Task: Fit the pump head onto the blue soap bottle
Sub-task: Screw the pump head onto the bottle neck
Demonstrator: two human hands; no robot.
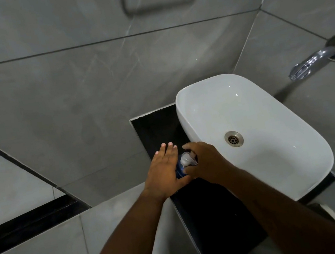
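The blue soap bottle [179,171] stands on the black counter [208,212] just left of the basin, mostly hidden between my hands. A clear pump head [186,159] sits on top of it. My left hand [164,169] lies flat against the bottle's left side, fingers stretched out and apart. My right hand [205,161] curls around the pump head and the bottle's right side, thumb low on the bottle and fingertips over the pump. Whether the pump is fully seated is hidden by my fingers.
A white oval basin [276,153] with a metal drain [233,138] fills the counter's right part. A chrome tap [314,60] juts from the right wall. Grey tiled walls rise behind; a mirror with a dark frame [24,228] is on the left.
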